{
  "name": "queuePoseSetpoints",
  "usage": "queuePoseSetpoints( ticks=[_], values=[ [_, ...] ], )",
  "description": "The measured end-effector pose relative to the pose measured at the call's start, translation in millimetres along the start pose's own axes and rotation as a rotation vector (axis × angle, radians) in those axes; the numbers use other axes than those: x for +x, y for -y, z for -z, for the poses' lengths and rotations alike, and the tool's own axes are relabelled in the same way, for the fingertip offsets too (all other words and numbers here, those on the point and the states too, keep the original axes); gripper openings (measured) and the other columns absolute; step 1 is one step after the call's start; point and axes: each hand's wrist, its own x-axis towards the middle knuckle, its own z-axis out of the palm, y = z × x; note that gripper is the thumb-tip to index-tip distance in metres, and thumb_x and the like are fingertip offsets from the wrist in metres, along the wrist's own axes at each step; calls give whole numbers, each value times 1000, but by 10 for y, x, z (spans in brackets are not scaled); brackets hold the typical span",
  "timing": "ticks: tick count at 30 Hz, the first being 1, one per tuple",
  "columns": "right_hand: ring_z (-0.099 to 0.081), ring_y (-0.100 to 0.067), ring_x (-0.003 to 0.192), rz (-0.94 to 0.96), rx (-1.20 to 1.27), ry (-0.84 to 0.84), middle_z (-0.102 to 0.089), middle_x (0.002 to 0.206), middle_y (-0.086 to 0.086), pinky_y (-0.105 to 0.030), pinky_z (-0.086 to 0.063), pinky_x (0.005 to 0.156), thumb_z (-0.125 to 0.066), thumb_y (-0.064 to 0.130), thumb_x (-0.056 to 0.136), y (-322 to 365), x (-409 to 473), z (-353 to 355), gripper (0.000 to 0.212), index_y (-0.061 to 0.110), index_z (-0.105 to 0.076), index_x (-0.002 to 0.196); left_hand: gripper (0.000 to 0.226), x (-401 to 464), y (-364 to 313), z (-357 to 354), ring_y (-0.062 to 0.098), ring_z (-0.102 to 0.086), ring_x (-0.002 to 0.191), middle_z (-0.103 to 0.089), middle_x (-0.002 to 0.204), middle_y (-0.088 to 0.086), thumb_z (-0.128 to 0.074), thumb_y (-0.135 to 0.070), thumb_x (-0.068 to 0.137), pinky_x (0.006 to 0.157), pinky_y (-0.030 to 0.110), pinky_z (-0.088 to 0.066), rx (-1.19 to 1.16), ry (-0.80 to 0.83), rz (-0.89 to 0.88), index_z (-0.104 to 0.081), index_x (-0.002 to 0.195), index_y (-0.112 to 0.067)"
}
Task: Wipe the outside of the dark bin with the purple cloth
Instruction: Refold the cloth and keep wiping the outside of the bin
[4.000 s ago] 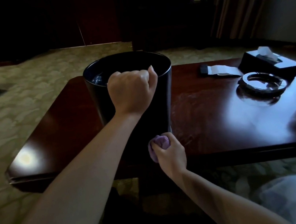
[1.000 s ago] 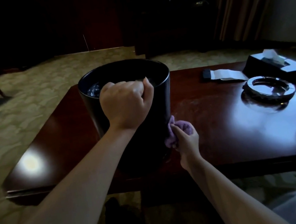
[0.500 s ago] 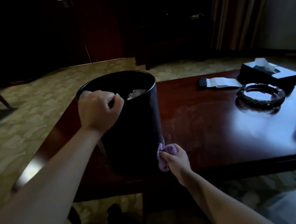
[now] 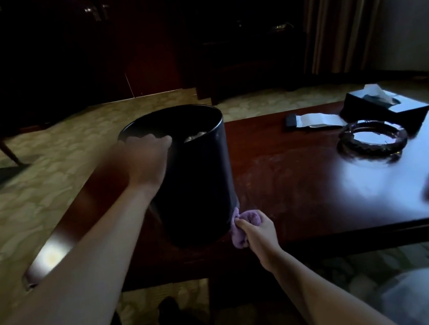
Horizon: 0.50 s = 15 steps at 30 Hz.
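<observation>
- The dark bin (image 4: 196,176) stands on the polished wooden table (image 4: 309,192), toward its left half, leaning a little so its base sits nearer the front edge than its mouth does.
- The left hand (image 4: 146,161) is on the near-left part of the bin's rim, fingers curled over the lip — the hand is motion-blurred, so how tightly it clamps the rim I cannot say for certain, though it appears to grip it.
- The right hand (image 4: 259,229) is closed around the purple cloth (image 4: 241,226), which is bunched into a wad; the thumb and fingers pinch it, and loose folds hang out below the hand.
- The cloth touches the bin's outer wall low down on its right side, just above where the bin meets the table.
- Something pale and crumpled shows inside the bin near the far rim; what it is cannot be made out.
- On the right half of the table, well apart from the bin, lie a round glass ashtray (image 4: 372,138), a black tissue box (image 4: 384,106) with a tissue sticking up, and a flat white card (image 4: 312,119) with a dark end.
- A patterned carpet (image 4: 18,197) covers the floor, and heavy curtains (image 4: 346,9) hang at the back right.
</observation>
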Motion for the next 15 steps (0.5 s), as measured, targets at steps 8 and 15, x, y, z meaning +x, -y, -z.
queuePoseSetpoints(
  ticks=[8, 15],
  values=[
    [-56, -9, 53, -2, -10, 18, -63, 68, -2, -26, -44, 47, -67, 6, 82, 7, -21, 24, 6, 10, -63, 83, 59, 192, 197, -50, 15, -28, 40, -30, 44, 5, -59, -39, 79, 54, 24, -30, -70, 97, -165, -27, 44, -3],
    [-52, -2, 42, -39, -51, 55, -58, 62, -2, -20, -40, 40, -66, 7, 85, 66, -98, 15, 6, 6, -62, 89, 56, 181, 222, -21, 6, -32, 38, -38, 40, -12, -52, -45, 86, 70, 56, -43, 7, 84, -216, -27, 42, -21]
  ],
)
